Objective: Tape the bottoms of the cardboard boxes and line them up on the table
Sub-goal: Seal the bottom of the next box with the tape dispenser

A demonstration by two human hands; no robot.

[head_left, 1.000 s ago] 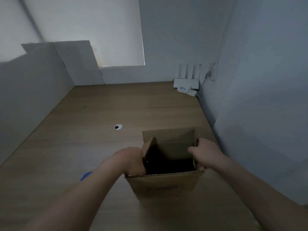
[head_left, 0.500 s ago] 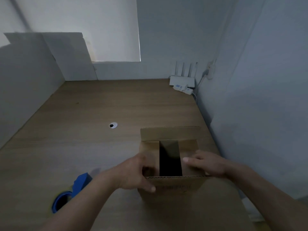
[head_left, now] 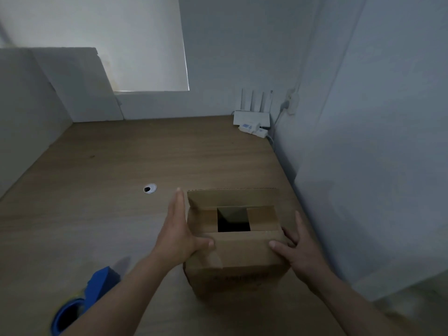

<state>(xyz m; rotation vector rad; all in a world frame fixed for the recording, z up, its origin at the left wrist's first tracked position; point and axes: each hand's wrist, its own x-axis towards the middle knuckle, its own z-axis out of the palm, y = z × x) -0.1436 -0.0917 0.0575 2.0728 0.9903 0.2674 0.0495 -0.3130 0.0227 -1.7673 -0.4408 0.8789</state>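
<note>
**Both hands flat on the box, flaps partly down**

I am looking down through the head camera at a wooden table (head_left: 121, 166). One cardboard box (head_left: 242, 265) stands on it, close to me and near the grey wall (head_left: 363, 141) on the right.

The left hand (head_left: 178, 235) lies flat against the left side of the box. Its fingers are straight and point away from me. Its thumb rests on top of the near flap (head_left: 242, 246). It does not grab anything.

The right hand (head_left: 299, 251) does the same on the right side. Its fingers are straight along the box and its thumb sits on the near flap too. It presses but does not hold.

The near flap is folded down over the top. The left side flap (head_left: 206, 220) and the right side flap (head_left: 261, 218) are folded in under it. A dark gap shows between them. The far flap (head_left: 232, 197) stands up.

A blue tape dispenser (head_left: 97, 284) lies on the table at the lower left, well apart from the box. My view of it is partly blocked by the left arm.

A small round cable hole (head_left: 149, 188) is in the table, to the left of the box. In the far right corner stands a white router (head_left: 252, 117) with thin sticks pointing up. A white power strip (head_left: 254, 129) lies just in front of it.
</note>
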